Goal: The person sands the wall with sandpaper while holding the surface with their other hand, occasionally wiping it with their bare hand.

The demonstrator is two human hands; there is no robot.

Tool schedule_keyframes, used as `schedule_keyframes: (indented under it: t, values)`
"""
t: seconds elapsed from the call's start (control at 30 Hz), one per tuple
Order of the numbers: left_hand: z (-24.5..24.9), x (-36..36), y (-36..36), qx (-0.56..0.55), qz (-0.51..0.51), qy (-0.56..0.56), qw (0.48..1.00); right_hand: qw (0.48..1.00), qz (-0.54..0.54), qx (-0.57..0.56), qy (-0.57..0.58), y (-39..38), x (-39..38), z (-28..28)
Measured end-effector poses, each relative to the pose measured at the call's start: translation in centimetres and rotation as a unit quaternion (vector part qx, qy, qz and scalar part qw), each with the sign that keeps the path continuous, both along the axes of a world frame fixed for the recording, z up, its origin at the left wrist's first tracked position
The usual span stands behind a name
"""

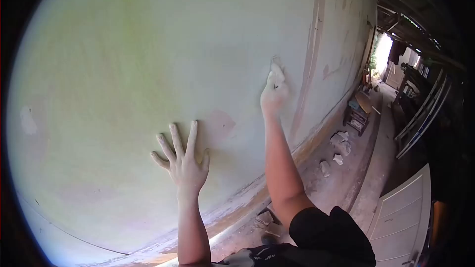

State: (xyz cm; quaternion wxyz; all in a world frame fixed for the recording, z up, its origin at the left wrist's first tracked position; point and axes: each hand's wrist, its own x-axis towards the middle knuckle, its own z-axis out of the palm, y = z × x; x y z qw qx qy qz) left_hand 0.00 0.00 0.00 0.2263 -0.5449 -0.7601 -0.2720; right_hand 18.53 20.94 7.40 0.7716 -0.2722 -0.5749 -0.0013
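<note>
A pale greenish wall (213, 64) fills most of the head view, with a faint pinkish patch (221, 122) near its middle. Flat against it, fingers spread, lies my left hand (188, 165), coated in whitish dust and holding nothing. Higher and to the right, my right hand (274, 91) is closed against the wall surface, also dusty. Something small and pale seems to show at its fingertips, but its kind is hidden.
Several whitish chunks (338, 159) lie on the floor along the wall's base. Farther back stands a small shelf or stool (356, 118) with things on it. A white panel (403, 212) and leaning rails (420, 118) are at the right.
</note>
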Motion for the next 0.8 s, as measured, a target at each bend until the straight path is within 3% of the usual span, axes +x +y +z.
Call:
schedule_keyframes:
  t: [0.07,0.13,0.27,0.37,0.4,0.53,0.63,0.8]
  values:
    - [0.1,0.2,-0.2,0.051,0.005,-0.007,0.999,0.993,0.079,-0.066,0.051,-1.7,-0.1,1.3]
    - [0.0,0.8,1.0,0.056,0.002,-0.003,0.998,0.994,0.027,-0.107,0.021,-1.9,-1.5,-3.1]
    - [-0.4,1.9,1.8,0.047,0.008,-0.026,0.999,0.996,0.015,-0.073,-0.046,-5.7,-6.0,-15.8]
    - [-0.6,2.0,1.8,0.036,0.012,-0.018,0.999,0.998,0.022,-0.043,-0.029,-2.9,-4.6,-13.3]
    - [-0.3,2.0,2.1,0.039,0.016,-0.016,0.999,0.997,-0.017,-0.057,-0.042,-1.8,-3.7,-9.7]
    - [-0.4,3.4,2.5,0.037,0.027,-0.038,0.998,0.987,0.116,-0.079,0.084,-0.4,0.2,2.8]
    - [-0.6,4.0,2.9,0.036,0.025,-0.050,0.998,0.989,0.116,-0.069,0.068,-1.6,-0.1,2.0]
    - [-0.8,4.1,2.7,0.033,0.024,-0.053,0.998,0.996,0.008,-0.054,-0.069,-4.9,-4.7,-14.0]
